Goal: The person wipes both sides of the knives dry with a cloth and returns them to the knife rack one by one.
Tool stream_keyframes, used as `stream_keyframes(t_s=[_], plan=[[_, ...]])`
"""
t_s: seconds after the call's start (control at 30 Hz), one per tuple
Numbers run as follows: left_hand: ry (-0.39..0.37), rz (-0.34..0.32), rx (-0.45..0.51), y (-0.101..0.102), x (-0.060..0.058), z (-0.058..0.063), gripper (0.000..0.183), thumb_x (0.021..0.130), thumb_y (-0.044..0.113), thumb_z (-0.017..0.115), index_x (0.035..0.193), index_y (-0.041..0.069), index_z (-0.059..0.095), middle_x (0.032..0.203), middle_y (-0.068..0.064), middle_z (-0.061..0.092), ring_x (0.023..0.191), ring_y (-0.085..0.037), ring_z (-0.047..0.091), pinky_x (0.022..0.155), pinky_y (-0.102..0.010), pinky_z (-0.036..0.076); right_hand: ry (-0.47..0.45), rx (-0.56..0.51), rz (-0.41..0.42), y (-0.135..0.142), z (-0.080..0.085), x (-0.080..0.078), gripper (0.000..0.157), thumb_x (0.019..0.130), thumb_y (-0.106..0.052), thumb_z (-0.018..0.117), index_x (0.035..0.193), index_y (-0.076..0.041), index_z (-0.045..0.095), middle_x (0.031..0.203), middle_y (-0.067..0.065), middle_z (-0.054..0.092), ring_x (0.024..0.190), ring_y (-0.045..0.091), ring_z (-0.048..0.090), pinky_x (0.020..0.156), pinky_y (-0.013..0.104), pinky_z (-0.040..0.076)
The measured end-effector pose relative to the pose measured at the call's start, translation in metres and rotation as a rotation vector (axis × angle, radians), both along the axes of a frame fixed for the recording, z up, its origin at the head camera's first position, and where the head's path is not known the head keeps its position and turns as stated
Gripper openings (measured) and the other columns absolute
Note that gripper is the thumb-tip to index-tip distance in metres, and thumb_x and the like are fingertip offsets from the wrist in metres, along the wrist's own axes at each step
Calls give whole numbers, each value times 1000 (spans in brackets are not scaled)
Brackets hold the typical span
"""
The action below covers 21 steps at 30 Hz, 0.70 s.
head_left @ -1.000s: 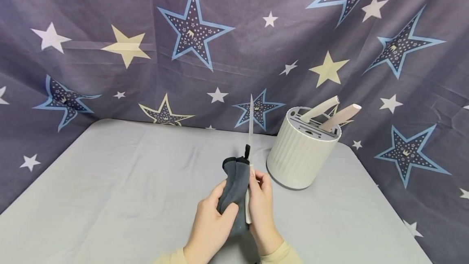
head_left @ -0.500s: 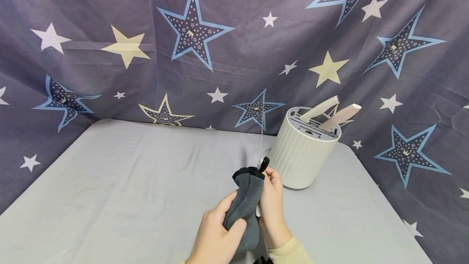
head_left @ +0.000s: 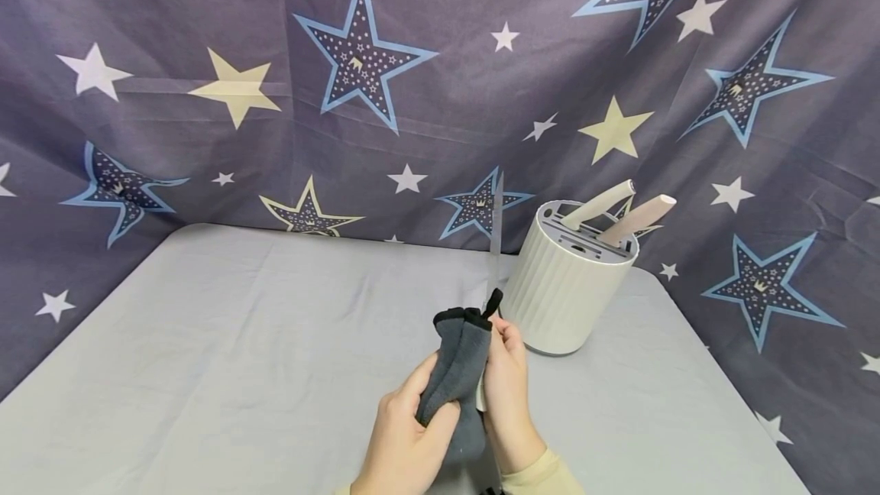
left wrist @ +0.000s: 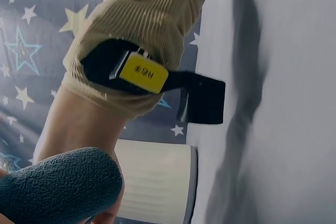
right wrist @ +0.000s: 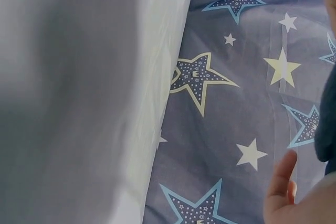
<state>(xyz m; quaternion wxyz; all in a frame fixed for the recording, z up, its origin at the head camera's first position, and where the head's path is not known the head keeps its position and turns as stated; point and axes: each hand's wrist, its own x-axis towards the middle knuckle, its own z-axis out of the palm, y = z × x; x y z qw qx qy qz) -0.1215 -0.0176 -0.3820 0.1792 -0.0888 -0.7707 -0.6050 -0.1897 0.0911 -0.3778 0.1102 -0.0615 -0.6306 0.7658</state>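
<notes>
In the head view my left hand (head_left: 409,434) grips a folded dark grey cloth (head_left: 457,380) with black edging and a small black loop at its top. My right hand (head_left: 510,396) holds a knife by its pale handle, just right of the cloth. The knife's thin blade (head_left: 496,224) points up and away, in front of the starry curtain. Cloth and hand cover much of the handle. The left wrist view shows a rounded fold of the cloth (left wrist: 63,184) close to the right forearm. Dark cloth (right wrist: 326,124) also edges into the right wrist view.
A ribbed white knife block (head_left: 567,292) stands just beyond my right hand. A cream knife handle (head_left: 600,205) and a pinkish one (head_left: 638,220) stick out of its slotted top. The pale-covered table (head_left: 227,357) meets a star-patterned curtain (head_left: 440,98) behind and at the sides.
Both hands, the cloth and the knife have shifted right and slightly toward me, closer to the knife block. The blade looked edge-on half a second ago and now shows more of its flat side.
</notes>
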Motion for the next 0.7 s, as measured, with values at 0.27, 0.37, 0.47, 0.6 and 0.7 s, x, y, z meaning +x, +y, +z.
stream_keyframes(t_s=[0.27, 0.37, 0.47, 0.6, 0.7], plan=[[-24, 44, 25, -3, -8, 0, 50, 85, 0, 64, 133, 9, 60, 124, -11, 69, 109, -19, 67, 89, -28, 55, -2, -20, 66, -5, -3, 5, 30, 104, -18, 48, 122, 6, 50, 119, 12, 62, 102, 9, 61, 86, 21, 51], [-14, 56, 34, -5, -10, -1, 49, 85, 0, 64, 132, 10, 61, 122, -11, 70, 108, -17, 67, 88, -27, 55, -11, -22, 87, -8, -4, 6, 32, 104, -22, 49, 122, 5, 51, 115, 10, 63, 100, 10, 63, 85, 22, 51], [-11, 67, 40, -6, -11, -1, 49, 84, 0, 64, 132, 11, 62, 120, -10, 71, 106, -16, 68, 87, -26, 55, -24, -28, 100, -10, -5, 8, 32, 104, -23, 50, 122, 4, 51, 112, 8, 62, 96, 11, 63, 82, 22, 52], [-20, 78, 50, -8, -13, -1, 49, 84, -1, 64, 132, 10, 62, 119, -10, 71, 105, -16, 68, 86, -26, 55, -39, -27, 107, -12, -5, 11, 33, 103, -24, 50, 123, 4, 50, 111, 8, 62, 93, 10, 63, 80, 22, 52], [-28, 86, 57, -9, -15, -1, 49, 85, 0, 64, 133, 10, 61, 119, -10, 71, 105, -16, 68, 86, -26, 55, -44, -18, 114, -14, -5, 15, 34, 104, -23, 48, 124, 4, 49, 113, 8, 62, 94, 9, 63, 81, 22, 52]])
